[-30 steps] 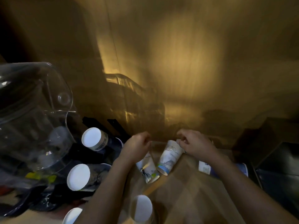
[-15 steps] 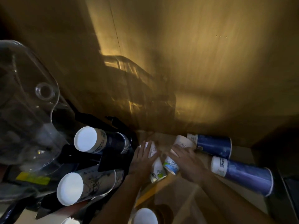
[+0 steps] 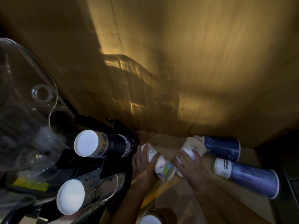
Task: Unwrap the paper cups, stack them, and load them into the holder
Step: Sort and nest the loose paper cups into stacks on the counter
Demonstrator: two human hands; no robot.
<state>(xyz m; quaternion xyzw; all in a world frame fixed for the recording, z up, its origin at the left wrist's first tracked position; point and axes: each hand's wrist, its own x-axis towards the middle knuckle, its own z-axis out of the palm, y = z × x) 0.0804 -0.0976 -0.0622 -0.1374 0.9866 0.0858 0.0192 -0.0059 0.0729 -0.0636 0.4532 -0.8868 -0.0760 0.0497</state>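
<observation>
White cups [image 3: 162,165] now lying flat, hands [image 3: 144,165] pressing

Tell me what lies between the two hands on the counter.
In the head view, a white printed paper cup on its side lies between the left hand and the right hand; each hand also rests on a cup of its own.

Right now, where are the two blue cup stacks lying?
In the head view they lie on their sides at lower right: one blue stack against the wooden wall, the other blue stack nearer, both just right of the right hand.
</observation>
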